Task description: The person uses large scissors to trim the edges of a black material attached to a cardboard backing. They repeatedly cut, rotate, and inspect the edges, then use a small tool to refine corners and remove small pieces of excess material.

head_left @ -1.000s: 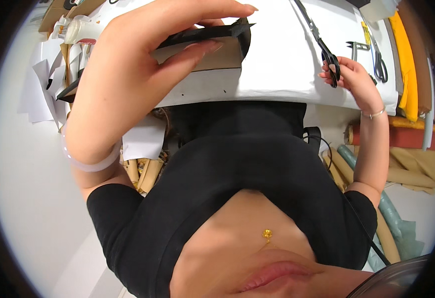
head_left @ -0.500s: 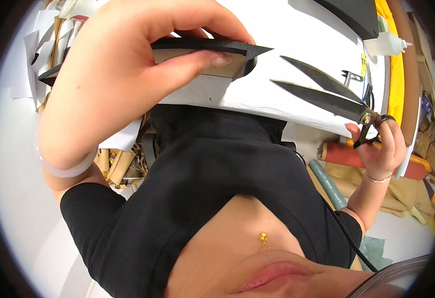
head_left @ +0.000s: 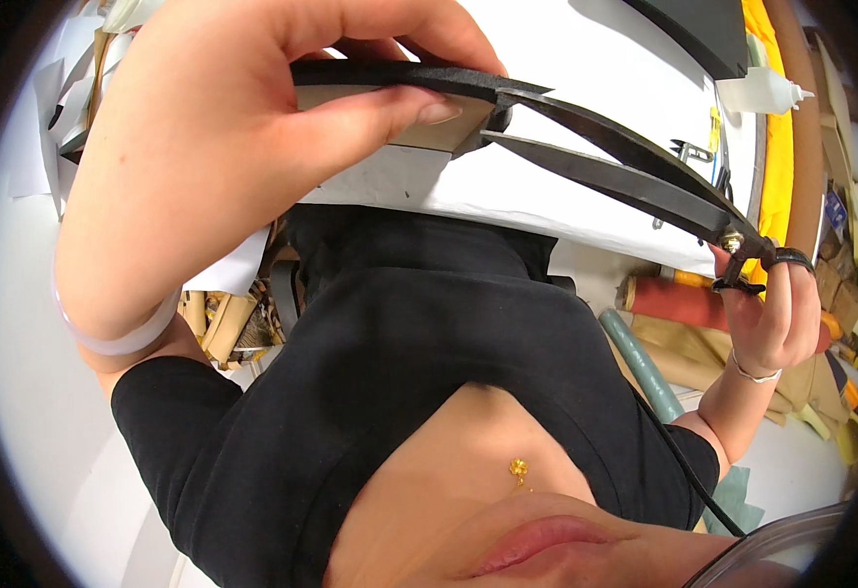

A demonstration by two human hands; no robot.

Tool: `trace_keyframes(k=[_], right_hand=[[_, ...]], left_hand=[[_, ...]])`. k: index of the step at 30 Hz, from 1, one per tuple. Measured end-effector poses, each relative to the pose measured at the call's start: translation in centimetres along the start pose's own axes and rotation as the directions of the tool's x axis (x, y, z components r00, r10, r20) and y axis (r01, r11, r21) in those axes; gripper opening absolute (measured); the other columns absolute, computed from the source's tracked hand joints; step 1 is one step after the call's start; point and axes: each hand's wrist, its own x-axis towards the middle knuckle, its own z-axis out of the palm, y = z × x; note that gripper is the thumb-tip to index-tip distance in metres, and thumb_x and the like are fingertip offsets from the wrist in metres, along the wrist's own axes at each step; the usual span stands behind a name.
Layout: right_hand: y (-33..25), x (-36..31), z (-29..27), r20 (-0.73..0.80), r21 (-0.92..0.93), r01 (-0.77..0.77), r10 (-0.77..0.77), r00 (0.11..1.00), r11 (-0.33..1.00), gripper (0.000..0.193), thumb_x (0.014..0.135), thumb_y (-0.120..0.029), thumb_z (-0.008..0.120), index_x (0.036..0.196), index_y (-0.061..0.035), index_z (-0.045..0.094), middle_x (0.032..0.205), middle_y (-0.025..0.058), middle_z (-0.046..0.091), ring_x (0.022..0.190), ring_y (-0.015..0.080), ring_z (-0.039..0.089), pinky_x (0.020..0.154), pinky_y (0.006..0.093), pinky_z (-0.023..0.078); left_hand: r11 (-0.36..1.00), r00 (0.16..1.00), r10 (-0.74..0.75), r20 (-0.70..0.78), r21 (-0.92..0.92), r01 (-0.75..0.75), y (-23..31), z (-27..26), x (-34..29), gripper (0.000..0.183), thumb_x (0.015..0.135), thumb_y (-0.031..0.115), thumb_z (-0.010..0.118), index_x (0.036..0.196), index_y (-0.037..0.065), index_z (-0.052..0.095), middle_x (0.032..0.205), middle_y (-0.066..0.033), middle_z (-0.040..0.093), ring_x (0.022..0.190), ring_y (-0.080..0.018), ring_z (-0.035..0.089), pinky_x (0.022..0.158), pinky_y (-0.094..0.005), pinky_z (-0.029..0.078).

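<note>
My left hand (head_left: pixel 282 108) is closed on a thick panel (head_left: pixel 424 135), black along its top and edge and beige on the side facing me. My thumb presses on the beige side and my fingers wrap over the black one. A thin black point sticks out at its right end. In my right hand (head_left: pixel 782 318) is a pair of large black scissors (head_left: pixel 625 186), with fingers through the handle loops. The scissor blades stand partly apart, and their tips reach the panel's right end. Whether they touch it I cannot tell.
A white-covered table (head_left: pixel 566 216) lies beneath the panel and scissors. Toward its far right are a black curved piece (head_left: pixel 684 34), a translucent squeeze bottle (head_left: pixel 767 90) and a small black clip (head_left: pixel 691 150). Red (head_left: pixel 679 302) and green (head_left: pixel 639 358) rolls lie below the table's right side.
My right hand has turned the scissors, and their tips have moved left to the panel's end. The blades are closer together. My left hand keeps its hold, having shifted slightly left.
</note>
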Motion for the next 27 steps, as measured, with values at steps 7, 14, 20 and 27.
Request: trace_keyframes(k=[7,14,20,27], right_hand=[[-0.5,1.0,0.0,-0.052,-0.079,0.036,-0.041,0.998,0.996,0.036,0.082,-0.026,0.085,0.098,0.0004,0.066,0.083,0.0113,0.071,0.068,0.0247,0.068,0.062,0.0322,0.058],[-0.2,1.2,-0.1,-0.038,-0.096,0.044,-0.048,0.998,0.994,0.032,0.085,-0.024,0.082,0.102,-0.002,0.066,0.086,0.0101,0.073,0.071,0.0236,0.069,0.065,0.032,0.058],[0.0,1.3,-0.2,-0.026,-0.082,0.07,-0.073,0.997,0.994,0.03,0.089,-0.023,0.079,0.105,-0.0025,0.063,0.087,0.0098,0.074,0.072,0.0233,0.069,0.066,0.0322,0.059],[0.2,0.9,-0.4,-0.008,-0.067,0.062,-0.062,0.998,0.996,0.025,0.091,-0.019,0.076,0.105,-0.0018,0.065,0.089,0.0097,0.074,0.074,0.0238,0.069,0.068,0.0326,0.059]], left_hand=[[1.0,1.0,0.005,-0.01,0.0,-0.005,-0.6,-0.1,0.1,0.025,0.08,-0.011,0.069,0.103,-0.002,0.072,0.099,-0.0092,0.071,0.093,-0.0172,0.068,0.082,-0.0266,0.052],[0.998,0.995,0.036,-0.092,-0.056,-0.041,-0.9,0.3,-0.4,0.026,0.079,-0.012,0.07,0.103,-0.002,0.072,0.098,-0.0092,0.07,0.091,-0.0171,0.068,0.08,-0.0266,0.052],[0.998,1.0,0.017,-0.012,-0.056,-0.018,-0.9,-0.3,0.0,0.027,0.079,-0.013,0.069,0.103,-0.002,0.072,0.095,-0.0091,0.069,0.089,-0.0171,0.068,0.078,-0.0263,0.051],[0.994,0.995,0.016,-0.096,-0.102,-0.026,-0.6,0.5,-0.3,0.028,0.078,-0.014,0.068,0.103,-0.001,0.073,0.095,-0.0089,0.069,0.088,-0.0162,0.067,0.076,-0.0255,0.051]])
